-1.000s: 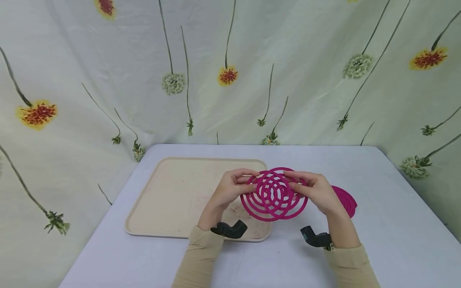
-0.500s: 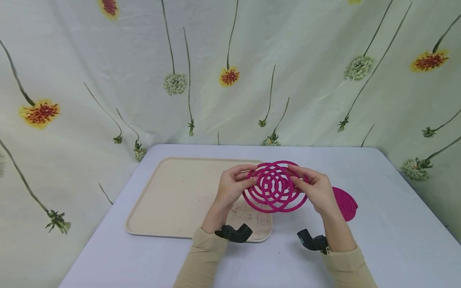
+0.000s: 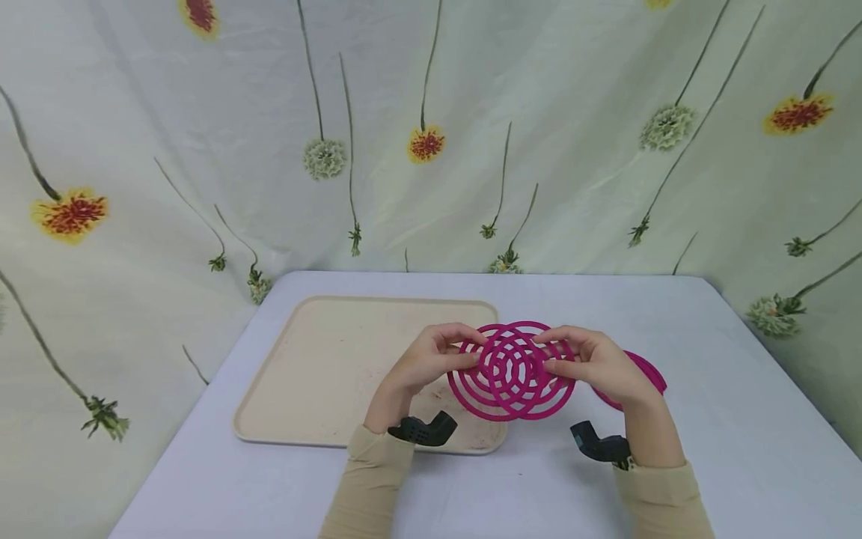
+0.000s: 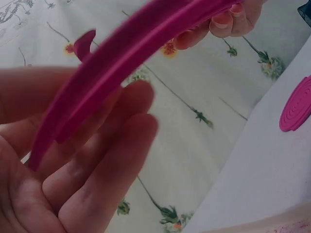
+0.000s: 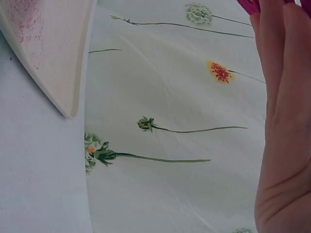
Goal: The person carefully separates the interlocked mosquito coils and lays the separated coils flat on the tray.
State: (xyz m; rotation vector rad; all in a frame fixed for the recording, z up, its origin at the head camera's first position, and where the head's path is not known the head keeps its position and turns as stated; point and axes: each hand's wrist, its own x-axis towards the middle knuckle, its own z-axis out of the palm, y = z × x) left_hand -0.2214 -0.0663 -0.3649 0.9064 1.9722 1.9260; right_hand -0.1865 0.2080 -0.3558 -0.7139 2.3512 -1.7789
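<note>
Two magenta mosquito coils, the left coil (image 3: 465, 403) and the right coil (image 3: 560, 402), overlap in the air above the table, their rings crossing in the middle. My left hand (image 3: 427, 358) pinches the left side between thumb and fingers. On the other side, my right hand (image 3: 599, 367) pinches the right edge. In the left wrist view the coils appear nearly edge-on, with a short end sticking out. The right wrist view has mostly my right hand's edge, with only a bit of magenta at the top. More flat coil (image 3: 652, 368) lies on the table behind my right hand.
A beige tray (image 3: 343, 359) lies on the left half of the white table (image 3: 734, 427), with reddish dust on it. Flower-printed cloth (image 3: 579, 135) hangs behind the table. A black wrist camera (image 3: 426, 430) sits on each wrist.
Both hands rose a little with the coils, then came down again and tipped them slightly. The coils stay overlapped. My right hand has shifted slightly right.
</note>
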